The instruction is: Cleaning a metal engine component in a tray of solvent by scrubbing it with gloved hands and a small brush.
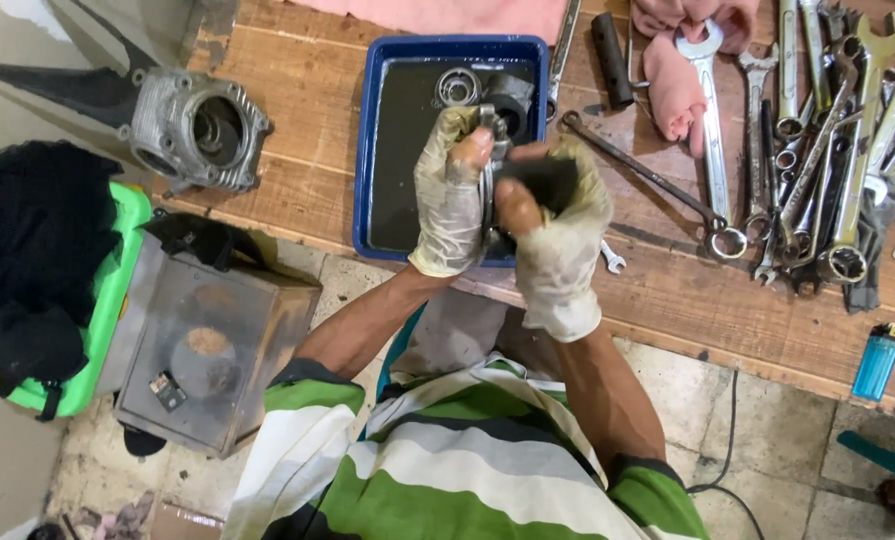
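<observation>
Both my hands wear worn, pale gloves with torn fingertips and meet over the front of a blue tray (367, 140) of dark liquid. My left hand (449, 195) grips a grey metal engine part (491, 150), held upright between the two hands. My right hand (552, 215) presses a dark pad or sponge (547, 180) against that part. Further back in the tray lie a round bearing-like ring (456, 88) and a second grey metal piece (512, 95), partly sunk in the liquid.
A wooden bench (307, 110) carries a grey engine cylinder (199, 128) at left, several wrenches (817, 150) at right, a long ring spanner (647, 175), pink rags (672, 80) and a blue lighter (877, 362). A metal box (207, 350) and green container (117, 290) sit on the floor.
</observation>
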